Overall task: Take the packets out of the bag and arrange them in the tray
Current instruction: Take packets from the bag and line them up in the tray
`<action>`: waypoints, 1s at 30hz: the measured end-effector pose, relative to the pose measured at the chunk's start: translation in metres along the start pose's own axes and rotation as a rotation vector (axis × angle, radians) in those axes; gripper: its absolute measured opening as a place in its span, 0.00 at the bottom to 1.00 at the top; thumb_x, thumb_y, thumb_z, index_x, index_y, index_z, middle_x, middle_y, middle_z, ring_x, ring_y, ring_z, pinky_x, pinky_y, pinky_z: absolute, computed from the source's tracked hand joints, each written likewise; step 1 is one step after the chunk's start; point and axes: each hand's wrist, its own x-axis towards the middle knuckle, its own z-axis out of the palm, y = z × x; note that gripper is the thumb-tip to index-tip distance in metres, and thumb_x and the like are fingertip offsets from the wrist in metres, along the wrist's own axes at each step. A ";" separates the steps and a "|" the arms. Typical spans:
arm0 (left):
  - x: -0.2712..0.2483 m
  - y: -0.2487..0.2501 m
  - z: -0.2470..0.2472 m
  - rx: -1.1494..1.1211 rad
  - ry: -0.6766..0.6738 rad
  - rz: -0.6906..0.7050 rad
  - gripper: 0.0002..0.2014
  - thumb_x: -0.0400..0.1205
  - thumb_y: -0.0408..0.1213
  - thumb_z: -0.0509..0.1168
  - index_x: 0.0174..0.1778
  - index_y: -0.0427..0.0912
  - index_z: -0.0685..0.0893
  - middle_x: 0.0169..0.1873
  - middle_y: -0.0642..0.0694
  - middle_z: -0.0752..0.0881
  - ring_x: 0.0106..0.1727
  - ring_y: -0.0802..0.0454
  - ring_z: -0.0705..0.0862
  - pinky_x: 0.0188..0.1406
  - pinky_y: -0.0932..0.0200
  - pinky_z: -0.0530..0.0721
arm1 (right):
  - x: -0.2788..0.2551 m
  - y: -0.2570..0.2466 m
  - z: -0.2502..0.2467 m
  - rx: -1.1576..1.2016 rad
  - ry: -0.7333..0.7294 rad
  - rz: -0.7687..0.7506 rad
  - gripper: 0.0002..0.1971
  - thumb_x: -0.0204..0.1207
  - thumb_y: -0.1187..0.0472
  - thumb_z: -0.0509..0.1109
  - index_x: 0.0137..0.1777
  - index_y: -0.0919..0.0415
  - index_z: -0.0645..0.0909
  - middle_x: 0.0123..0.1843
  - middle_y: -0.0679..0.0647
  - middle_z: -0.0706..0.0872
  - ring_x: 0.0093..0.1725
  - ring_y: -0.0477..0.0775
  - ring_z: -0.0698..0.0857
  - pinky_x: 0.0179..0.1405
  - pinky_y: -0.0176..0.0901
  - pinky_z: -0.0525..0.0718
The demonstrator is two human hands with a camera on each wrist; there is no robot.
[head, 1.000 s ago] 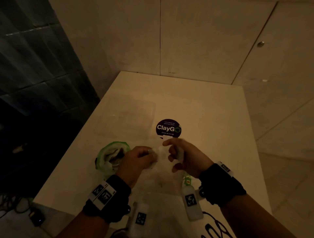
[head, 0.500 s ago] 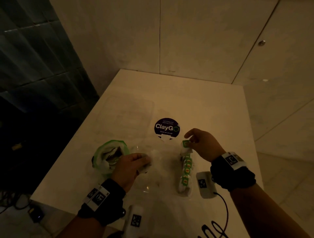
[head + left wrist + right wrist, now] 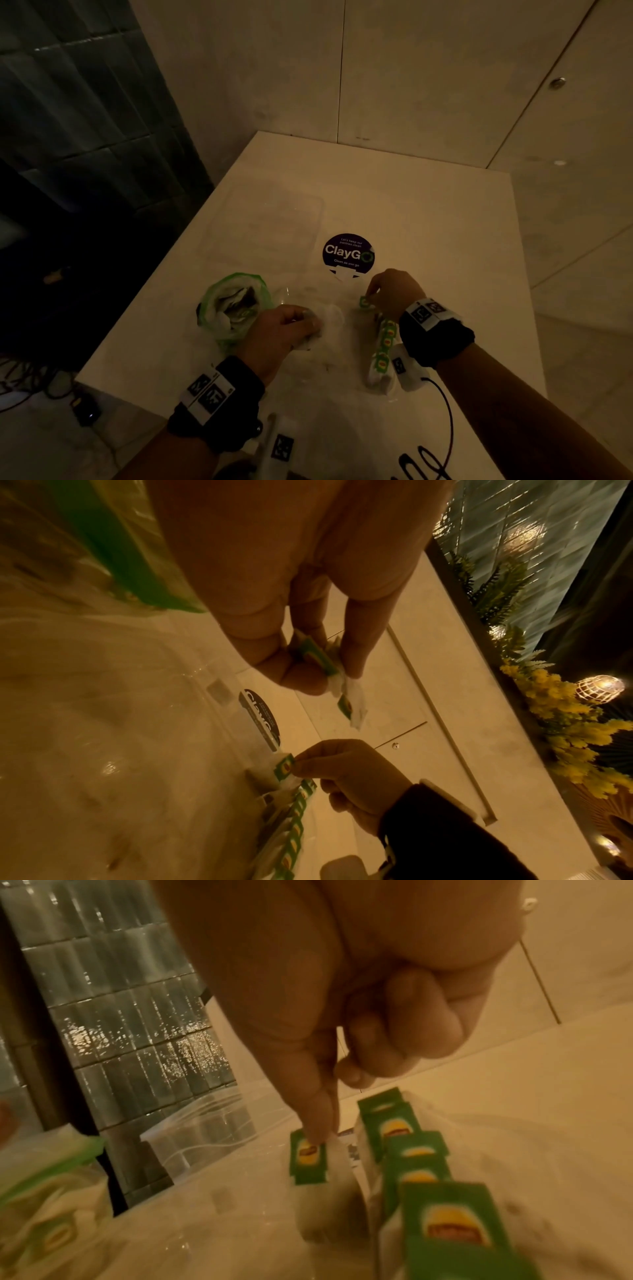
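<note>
Head view: left hand point(image 3: 281, 325) fingers pinch packets point(image 3: 320, 660); right hand point(image 3: 394, 291) pinches a packet point(image 3: 307, 1156) beside the row point(image 3: 382, 353); bag point(image 3: 233, 305) left

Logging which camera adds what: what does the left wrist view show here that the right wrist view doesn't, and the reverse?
Only the left wrist view shows the left hand pinching a tea bag packet, and the ClayGo sticker. Only the right wrist view shows the clear lid standing apart by the glass-tiled wall. Both show the right hand pinching a green packet tag beside the row of packets in the clear tray.
</note>
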 end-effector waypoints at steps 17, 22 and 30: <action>0.001 0.003 0.008 0.002 -0.023 -0.028 0.04 0.74 0.25 0.71 0.43 0.33 0.86 0.32 0.41 0.89 0.36 0.47 0.86 0.41 0.55 0.84 | 0.010 -0.002 0.000 -0.046 0.009 -0.068 0.09 0.73 0.61 0.71 0.49 0.62 0.89 0.39 0.47 0.76 0.41 0.50 0.78 0.45 0.39 0.77; 0.001 0.003 0.011 0.026 -0.026 -0.036 0.04 0.73 0.25 0.72 0.40 0.37 0.87 0.32 0.40 0.89 0.36 0.45 0.86 0.41 0.53 0.84 | 0.016 0.000 0.006 -0.272 0.065 -0.067 0.15 0.80 0.58 0.59 0.59 0.61 0.83 0.57 0.58 0.75 0.55 0.59 0.77 0.53 0.48 0.81; 0.002 0.001 0.015 0.039 -0.020 -0.054 0.04 0.74 0.26 0.72 0.38 0.38 0.88 0.32 0.40 0.89 0.32 0.48 0.86 0.31 0.60 0.82 | 0.007 0.003 -0.003 -0.093 0.154 -0.071 0.10 0.78 0.58 0.65 0.56 0.58 0.84 0.57 0.57 0.77 0.57 0.58 0.79 0.58 0.50 0.82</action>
